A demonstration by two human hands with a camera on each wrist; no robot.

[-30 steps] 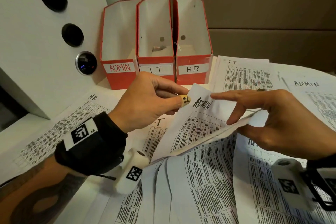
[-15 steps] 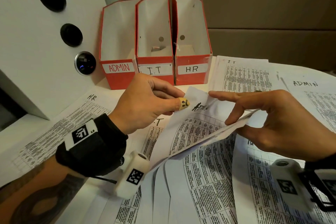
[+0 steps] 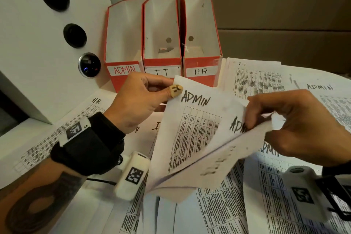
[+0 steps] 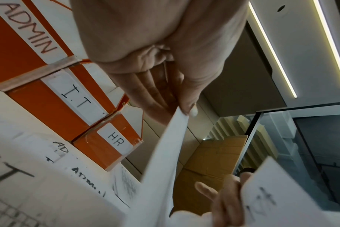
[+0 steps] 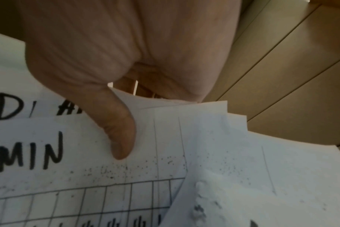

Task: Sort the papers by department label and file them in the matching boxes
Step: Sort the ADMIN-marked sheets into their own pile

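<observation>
The left hand (image 3: pixel 136 99) pinches the top corner of a white sheet marked ADMIN (image 3: pixel 191 129), lifted in front of the red ADMIN box (image 3: pixel 123 43). The right hand (image 3: pixel 296 125) pinches a second ADMIN sheet (image 3: pixel 228 150) just behind it. That sheet's word is half hidden by fingers, and its lower print is blurred.

Dim warm indoor light, ceiling strip glare (image 4: pixel 272 50), motion-blurred papers (image 3: pixel 218 165), fisheye-warped edges.
</observation>
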